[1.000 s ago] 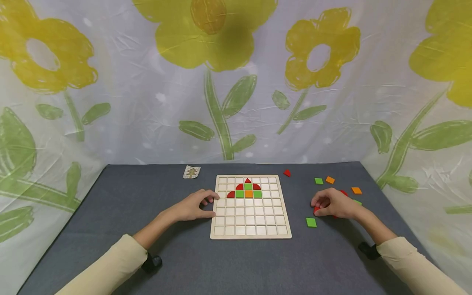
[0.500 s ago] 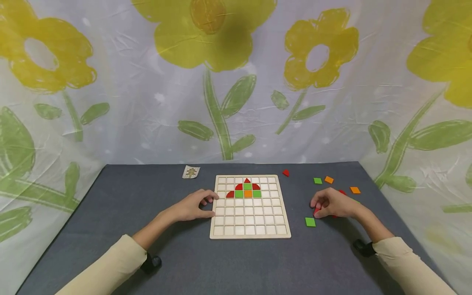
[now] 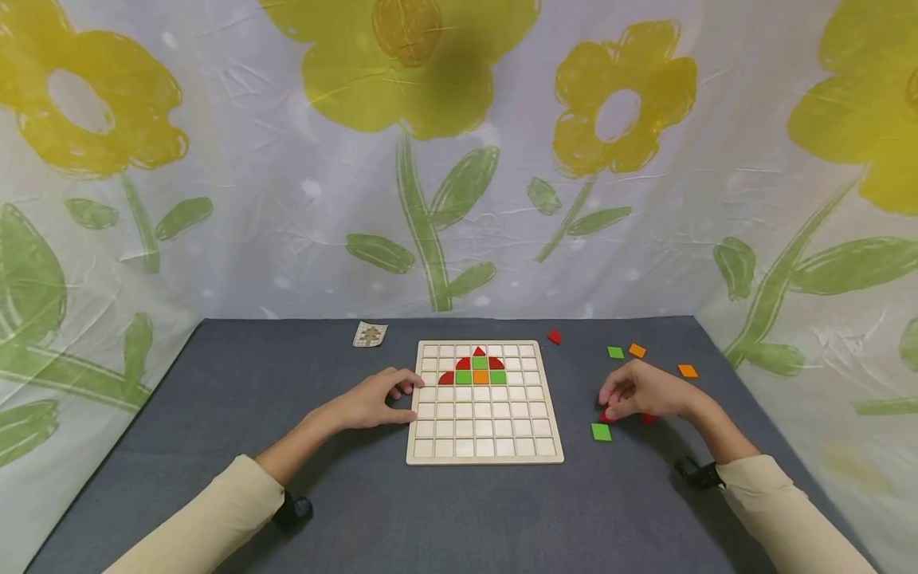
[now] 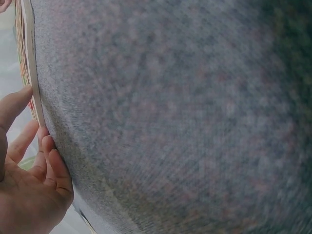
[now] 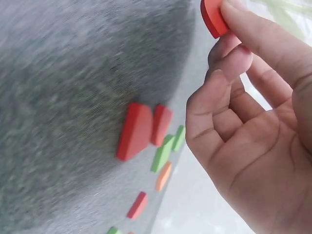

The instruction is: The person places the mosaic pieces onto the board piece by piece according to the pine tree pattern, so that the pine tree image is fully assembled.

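Note:
My right hand (image 3: pixel 645 391) is over the table right of the board, pinching a red tile with a curved edge (image 5: pixel 213 18) between thumb and fingertips. The fingers partly cover this tile in the head view. My left hand (image 3: pixel 376 400) lies at the left edge of the wooden grid board (image 3: pixel 484 458), with thumb and fingertips touching its rim, as the left wrist view (image 4: pixel 34 195) also shows. Near the top of the board, red, green and one orange tile (image 3: pixel 481 377) form a stepped shape with a red triangle (image 3: pixel 479 351) at its peak.
Close to my right hand lie a green square (image 3: pixel 601 432) and a red tile (image 3: pixel 649 418). Farther back are a green square (image 3: pixel 615 351), two orange squares (image 3: pixel 637 350) and a red triangle (image 3: pixel 555 337). A small pattern card (image 3: pixel 370 335) sits behind the board's left side.
My right hand has shifted slightly left and lifted the red tile it pinches, uncovering more of another red tile behind it. The left hand stays at the board's edge.

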Tool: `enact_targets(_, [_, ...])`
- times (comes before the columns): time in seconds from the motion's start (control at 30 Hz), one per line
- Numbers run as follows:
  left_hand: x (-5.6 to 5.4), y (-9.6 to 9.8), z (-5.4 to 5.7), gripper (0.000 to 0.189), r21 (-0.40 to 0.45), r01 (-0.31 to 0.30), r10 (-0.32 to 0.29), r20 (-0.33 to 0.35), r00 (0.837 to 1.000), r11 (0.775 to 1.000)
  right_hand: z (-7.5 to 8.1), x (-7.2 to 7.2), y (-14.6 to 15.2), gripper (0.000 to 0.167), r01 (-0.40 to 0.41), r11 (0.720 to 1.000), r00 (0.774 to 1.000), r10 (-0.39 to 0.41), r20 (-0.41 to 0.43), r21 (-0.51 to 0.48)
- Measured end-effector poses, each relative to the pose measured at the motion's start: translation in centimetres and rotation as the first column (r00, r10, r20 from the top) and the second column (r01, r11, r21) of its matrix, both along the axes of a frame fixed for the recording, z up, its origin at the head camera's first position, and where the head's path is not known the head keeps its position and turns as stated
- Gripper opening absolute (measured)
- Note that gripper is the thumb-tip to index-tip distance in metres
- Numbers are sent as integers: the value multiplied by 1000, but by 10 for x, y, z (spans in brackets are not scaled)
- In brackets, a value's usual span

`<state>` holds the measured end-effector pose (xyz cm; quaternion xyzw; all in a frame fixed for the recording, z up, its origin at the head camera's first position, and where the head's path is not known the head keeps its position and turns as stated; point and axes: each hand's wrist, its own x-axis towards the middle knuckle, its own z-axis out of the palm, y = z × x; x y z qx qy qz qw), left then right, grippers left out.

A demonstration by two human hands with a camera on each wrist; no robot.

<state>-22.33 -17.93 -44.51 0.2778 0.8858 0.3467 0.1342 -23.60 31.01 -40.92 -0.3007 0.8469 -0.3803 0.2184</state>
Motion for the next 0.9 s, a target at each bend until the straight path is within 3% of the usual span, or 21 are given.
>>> enact_targets(0.13, [0,-1,0,47,-2,-7,7,1,1000,1000,5,-2,-6,8,-26,1000,999,26,-24,-2])
enact_targets(0.47, [-1,-2,-3,47,-5,-3,3,-1,1000,1000,2,-8,-23,4,-129,982,990,119,-76,-137])
enact_targets(0.63, [-1,-2,-4,48,-2,3,-3,2,1000,1000,-1,-9,-32,5,-118,977,993,111,-49,-177])
enact_targets(0.9, [-1,-1,-3,47,-4,2,-2,4,1000,1000,-7,-12,-41,18,-62,983,995,47,-91,-172])
